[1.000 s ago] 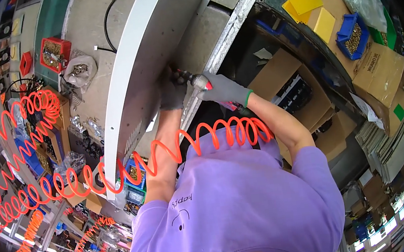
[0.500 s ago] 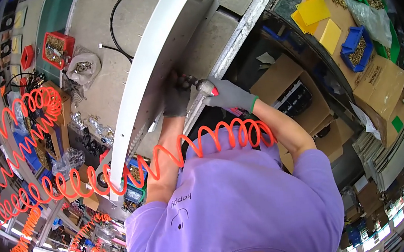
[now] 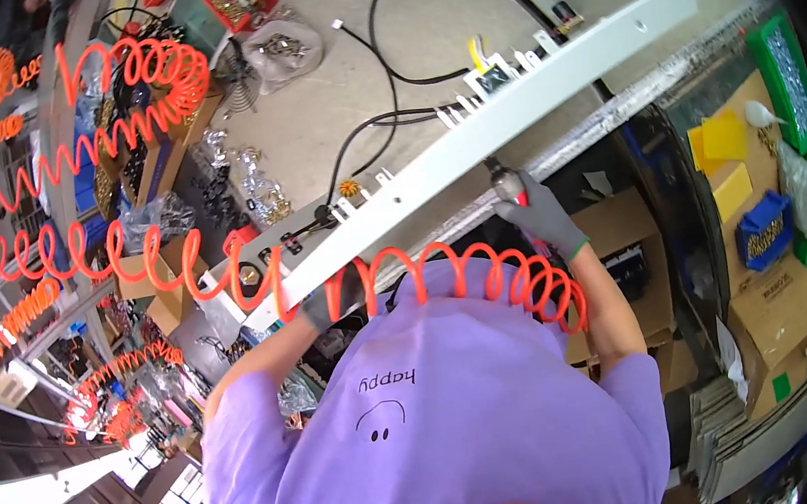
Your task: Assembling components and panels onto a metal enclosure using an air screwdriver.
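Observation:
My right hand point(image 3: 550, 218), in a grey glove, is closed around a powered screwdriver point(image 3: 508, 186) with a metal front and a red part. Its tip points at the near side of a long pale metal panel point(image 3: 527, 108). White clips, black cables point(image 3: 388, 64) and a small component with a yellow lead point(image 3: 493, 75) show along the panel's far side. My gloved left hand point(image 3: 320, 313) is at the panel's lower left end, its fingers mostly hidden by the panel and an orange coiled hose point(image 3: 332, 296). That hose stretches across in front of my body.
A red bin point(image 3: 217, 3) and a clear bag of metal parts point(image 3: 286, 53) lie on the bench at the far left. On the right are a blue bin point(image 3: 764, 233), yellow sheets point(image 3: 724, 137), green bins point(image 3: 784, 69) and a cardboard box point(image 3: 781, 304). An open carton point(image 3: 635, 208) sits below the bench edge.
The panel has swung clockwise and tilted down, now showing its clips and cables. My left hand has moved left to its end. My right hand has moved right and down with the screwdriver.

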Tool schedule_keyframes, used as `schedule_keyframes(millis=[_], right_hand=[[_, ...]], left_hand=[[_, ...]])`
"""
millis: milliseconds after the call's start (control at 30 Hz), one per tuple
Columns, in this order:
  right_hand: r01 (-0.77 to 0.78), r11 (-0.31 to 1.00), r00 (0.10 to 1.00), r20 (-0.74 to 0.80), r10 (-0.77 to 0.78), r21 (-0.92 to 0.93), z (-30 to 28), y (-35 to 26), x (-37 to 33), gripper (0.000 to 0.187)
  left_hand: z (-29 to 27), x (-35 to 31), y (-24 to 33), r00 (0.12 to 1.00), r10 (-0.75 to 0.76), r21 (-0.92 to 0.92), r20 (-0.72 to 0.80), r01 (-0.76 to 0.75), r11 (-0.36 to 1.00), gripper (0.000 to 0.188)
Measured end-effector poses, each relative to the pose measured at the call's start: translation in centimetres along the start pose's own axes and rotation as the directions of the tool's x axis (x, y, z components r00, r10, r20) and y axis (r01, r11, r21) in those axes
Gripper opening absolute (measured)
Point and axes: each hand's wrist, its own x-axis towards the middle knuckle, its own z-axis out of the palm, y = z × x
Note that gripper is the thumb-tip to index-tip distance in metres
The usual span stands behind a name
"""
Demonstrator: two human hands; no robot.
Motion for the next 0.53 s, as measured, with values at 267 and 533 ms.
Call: schedule_keyframes(millis=[267, 533], right_hand=[[-0.015, 1.0, 0.998, -0.054, 0.014, -0.009, 0.0, 0.4, -0.9, 0.06], [-0.054, 0.996, 0.997, 0.049, 0.058, -0.064, 3.7, 1.7, -8.8, 0.039]], left_hand=[[-17.8, -5.9, -16.3, 0.811, -0.584, -0.237, -0.032, 0.562, 0.793, 0.022], [-18.6, 6.4, -18.6, 0.758, -0.531, -0.103, -0.379, 0.535, 0.838, 0.032]])
